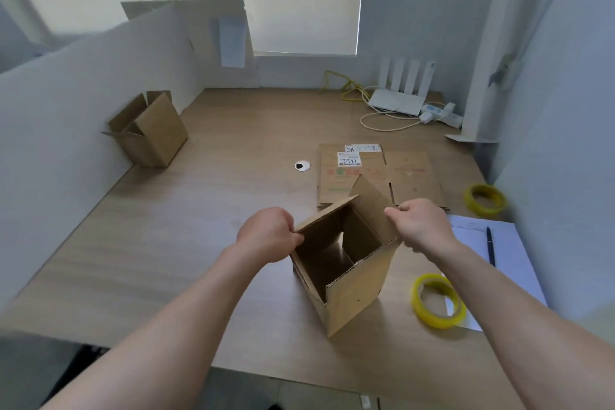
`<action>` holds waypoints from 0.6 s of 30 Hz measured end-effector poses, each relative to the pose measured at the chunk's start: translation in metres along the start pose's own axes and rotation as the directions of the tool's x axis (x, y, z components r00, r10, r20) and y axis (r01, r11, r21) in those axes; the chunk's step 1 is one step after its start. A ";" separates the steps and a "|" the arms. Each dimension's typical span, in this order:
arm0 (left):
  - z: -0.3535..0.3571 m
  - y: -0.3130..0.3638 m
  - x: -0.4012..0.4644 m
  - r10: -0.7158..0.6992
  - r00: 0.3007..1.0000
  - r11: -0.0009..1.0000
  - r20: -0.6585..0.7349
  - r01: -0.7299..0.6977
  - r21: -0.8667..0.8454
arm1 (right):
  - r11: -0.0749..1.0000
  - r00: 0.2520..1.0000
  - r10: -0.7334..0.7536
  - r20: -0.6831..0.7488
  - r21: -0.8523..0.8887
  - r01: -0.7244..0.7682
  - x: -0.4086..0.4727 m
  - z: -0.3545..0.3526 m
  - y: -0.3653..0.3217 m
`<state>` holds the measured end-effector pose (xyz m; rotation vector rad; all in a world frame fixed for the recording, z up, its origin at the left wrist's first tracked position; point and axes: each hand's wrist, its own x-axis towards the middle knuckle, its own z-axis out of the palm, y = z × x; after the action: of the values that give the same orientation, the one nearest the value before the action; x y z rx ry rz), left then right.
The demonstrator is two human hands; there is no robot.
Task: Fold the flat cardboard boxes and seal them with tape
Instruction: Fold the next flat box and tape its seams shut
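left fingers [297, 236]: curled, pinching the left top flap edge of the cardboard box [346, 276]
right fingers [394, 211]: curled, pinching the right flap of the same box near its upper edge
left hand [266, 233]: just left of the box, forearm coming in from the lower left
right hand [421, 223]: just right of the box, forearm from the lower right
cardboard box: opened up, top open, standing on the table [199, 226] near the front middle, flaps raised
flat cardboard [382, 176]: lying on the table just behind the box, white labels on it
near tape roll [436, 301]: yellow, right of the box, partly on a paper sheet [492, 253]
far tape roll [485, 200]: yellow, right edge of the table
pen [490, 245]: on the paper
second box [148, 130]: open, far left, against the white partition
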<state>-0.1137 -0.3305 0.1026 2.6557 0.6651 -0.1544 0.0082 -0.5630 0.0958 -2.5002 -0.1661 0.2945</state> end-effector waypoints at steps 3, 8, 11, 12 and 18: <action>-0.004 0.011 -0.003 0.041 0.999 0.987 -0.012 -0.039 0.155 | 0.957 0.999 0.051 0.014 0.287 -0.052 -0.001 -0.001 0.002; 0.004 0.022 -0.013 0.103 0.990 0.954 0.099 -0.127 0.272 | 0.813 0.997 -0.019 -0.068 0.579 0.055 -0.019 0.011 0.006; 0.014 0.023 -0.016 0.191 0.971 0.966 0.145 -0.212 0.147 | 0.769 0.988 -0.066 -0.138 0.624 0.138 -0.039 0.029 0.013; 0.016 0.021 -0.017 0.214 0.963 0.968 0.161 -0.231 0.093 | 0.798 0.983 -0.099 -0.157 0.578 0.173 -0.044 0.037 0.016; 0.013 0.016 -0.021 0.300 0.881 0.949 0.365 -0.238 -0.205 | 0.936 0.938 -0.311 -0.155 0.119 0.331 -0.046 0.062 0.036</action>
<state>-0.1245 -0.3572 0.1002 2.4290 0.1640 -0.5177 -0.0498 -0.5654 0.0337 -2.2935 -0.4766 0.0012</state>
